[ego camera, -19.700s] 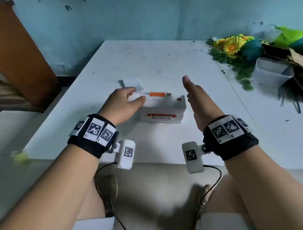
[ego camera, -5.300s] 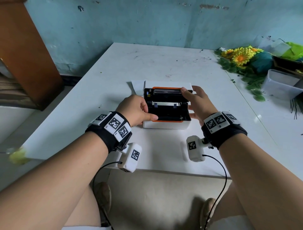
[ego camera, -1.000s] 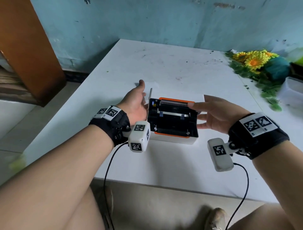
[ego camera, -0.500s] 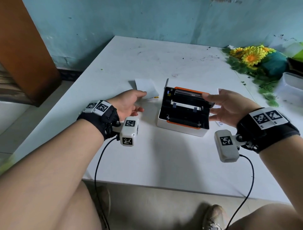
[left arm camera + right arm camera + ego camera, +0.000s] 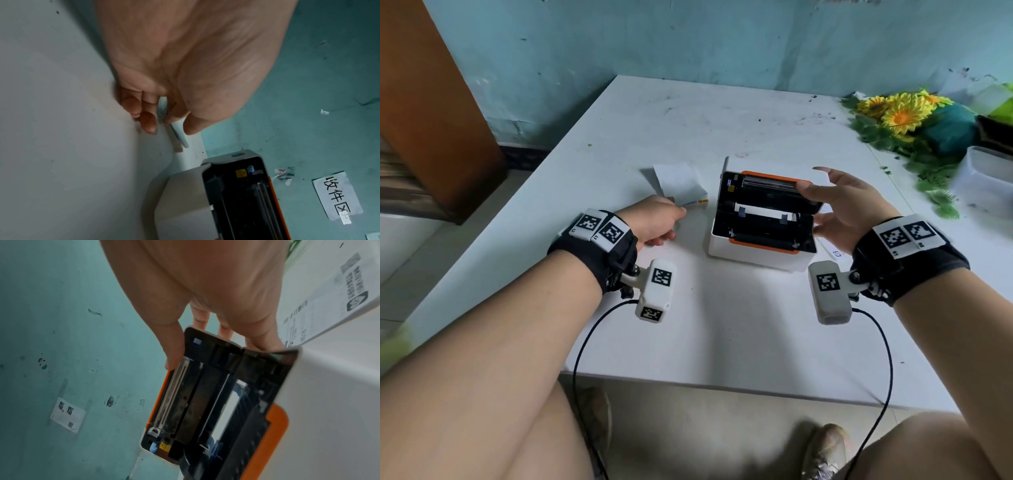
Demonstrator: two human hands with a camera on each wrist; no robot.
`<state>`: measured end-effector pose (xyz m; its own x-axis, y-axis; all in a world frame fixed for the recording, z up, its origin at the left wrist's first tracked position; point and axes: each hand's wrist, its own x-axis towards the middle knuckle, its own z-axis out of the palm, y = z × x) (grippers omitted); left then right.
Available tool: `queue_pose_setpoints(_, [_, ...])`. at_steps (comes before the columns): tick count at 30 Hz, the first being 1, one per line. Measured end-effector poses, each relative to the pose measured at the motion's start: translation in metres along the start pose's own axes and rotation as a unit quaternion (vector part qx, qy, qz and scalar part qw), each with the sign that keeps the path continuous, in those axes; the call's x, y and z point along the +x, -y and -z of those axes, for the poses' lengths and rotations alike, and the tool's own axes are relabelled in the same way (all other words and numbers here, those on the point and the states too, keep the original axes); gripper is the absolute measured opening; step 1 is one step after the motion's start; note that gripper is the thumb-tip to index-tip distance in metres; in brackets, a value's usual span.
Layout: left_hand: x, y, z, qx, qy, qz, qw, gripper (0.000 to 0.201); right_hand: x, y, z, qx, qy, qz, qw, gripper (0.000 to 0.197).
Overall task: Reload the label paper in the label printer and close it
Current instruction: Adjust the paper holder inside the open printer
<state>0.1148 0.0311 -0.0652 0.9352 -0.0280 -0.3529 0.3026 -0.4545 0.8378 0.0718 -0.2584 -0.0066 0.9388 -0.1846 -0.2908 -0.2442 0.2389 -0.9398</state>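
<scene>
White is the big table [image 5: 722,325], and it sits in front of a blue-green wall [image 5: 688,41]. A brown cabinet [image 5: 431,102] stands off to the left. Far on the right of the table there are yellow flowers [image 5: 900,113] and a clear tub [image 5: 986,178].

In the middle of the table is the printer [image 5: 760,250]. It is white with orange trim. Its lid [image 5: 774,186] is up, so you can see the black inside. A strip of white shows across the inside, but I cannot tell if that is paper. A printed sheet [image 5: 329,293] lies on the table by the printer's right side.

The right hand [image 5: 849,205] is at the right end of the lid. The thumb [image 5: 174,344] lies on the inner face of the lid and the fingers [image 5: 261,337] go behind it, so the hand holds the lid between them.

Left of the printer, near it but not touching, lies the label paper [image 5: 681,183]. It is a flat white stack with a little yellow at one corner. The left hand [image 5: 654,219] is at the near edge of the stack. The wrist view shows the thumb [image 5: 195,125] on one side and the fingers [image 5: 148,121] on the other, pinching the edge of the stack, with the hand down by the table
</scene>
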Motion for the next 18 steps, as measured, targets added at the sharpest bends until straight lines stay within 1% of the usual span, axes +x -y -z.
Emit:
queue_pose_setpoints(3, [-0.0022, -0.0006, -0.002, 0.023, -0.012, -0.019, 0.999, 0.012, 0.0047, -0.0008, -0.0005, 0.009, -0.011, -0.005, 1.0, 0.053])
queue_pose_setpoints(4, [-0.0019, -0.0005, -0.0023, 0.026, -0.014, -0.023, 0.999, 0.012, 0.0057, -0.001, -0.0004, 0.011, -0.012, -0.005, 1.0, 0.053])
queue_pose_setpoints(5, [-0.0019, -0.0006, -0.0022, 0.026, -0.018, -0.025, 0.999, 0.015, 0.006, -0.0016, -0.0003, 0.011, -0.011, -0.008, 1.0, 0.054])
queue_pose_setpoints(7, [-0.0003, 0.0002, -0.0003, 0.006, -0.027, -0.018, 0.999, 0.013, 0.0066, -0.0017, -0.0005, 0.001, -0.004, -0.013, 1.0, 0.06])
queue_pose_setpoints(9, [0.0016, 0.0015, 0.0016, -0.037, -0.033, -0.008, 0.999, 0.031, 0.0072, -0.0015, 0.0003, -0.01, -0.003, -0.014, 1.0, 0.067])
queue_pose_setpoints(10, [0.0016, 0.0017, 0.0025, -0.055, -0.032, -0.003, 0.998, 0.037, 0.0075, -0.0013, 0.0007, -0.016, -0.002, -0.014, 1.0, 0.068])
queue_pose_setpoints(13, [0.0004, 0.0037, 0.0049, -0.092, -0.026, -0.007, 0.995, 0.037, 0.0068, -0.0003, 0.0003, -0.037, 0.012, -0.006, 0.999, 0.049])
queue_pose_setpoints(14, [-0.0003, 0.0038, 0.0054, -0.096, -0.024, -0.01, 0.995, 0.036, 0.0067, -0.0006, 0.0011, -0.039, 0.017, -0.003, 0.999, 0.046])
queue_pose_setpoints(18, [-0.0015, 0.0046, 0.0073, -0.117, -0.022, -0.021, 0.993, 0.033, 0.0048, 0.0002, 0.0045, -0.048, 0.035, 0.003, 0.998, 0.044])
